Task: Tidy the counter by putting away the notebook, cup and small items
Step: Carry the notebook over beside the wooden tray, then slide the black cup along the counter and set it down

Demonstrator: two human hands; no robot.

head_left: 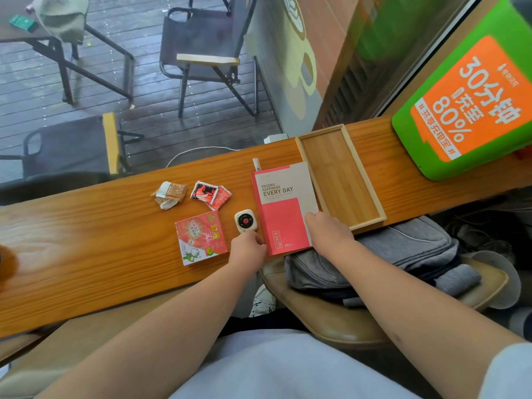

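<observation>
Pink notebook (283, 210) under both hands

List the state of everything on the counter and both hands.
notebook: closed, flat, corner overlapping tray
wooden tray: nothing in it
red box: closed, flat
red sachets: torn open
brown sachets: torn, crumpled
left hand: at notebook's left edge
right hand: on notebook's right edge

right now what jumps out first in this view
The green and orange sign at the counter's far right grabs the eye first. Mid-counter, both hands, left hand and right hand, rest on the near edge of a pink and grey notebook, beside an empty wooden tray.
</observation>
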